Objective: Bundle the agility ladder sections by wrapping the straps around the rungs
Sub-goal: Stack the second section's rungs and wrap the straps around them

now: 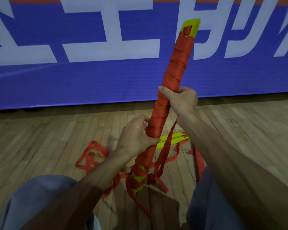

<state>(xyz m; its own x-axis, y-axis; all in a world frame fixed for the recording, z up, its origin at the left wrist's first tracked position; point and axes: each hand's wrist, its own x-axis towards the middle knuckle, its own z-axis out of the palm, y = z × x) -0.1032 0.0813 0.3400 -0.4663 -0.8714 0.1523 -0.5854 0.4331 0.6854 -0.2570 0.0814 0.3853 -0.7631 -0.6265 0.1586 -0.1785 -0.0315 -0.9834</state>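
Observation:
A stack of yellow-green ladder rungs (191,26) stands tilted, top leaning right, almost wholly wound in red strap (176,63). My left hand (136,138) grips the bundle low down. My right hand (181,100) grips it near the middle. A loose strap tail (166,146) hangs from under my right hand toward the bundle's foot (138,178), where yellow-green shows between looser turns.
More yellow-green rungs (175,138) lie on the wooden floor (56,138) behind the bundle, with loose red straps (91,155) spread left and right. A blue banner wall (90,80) with white letters stands close ahead. My knees (40,196) frame the bundle.

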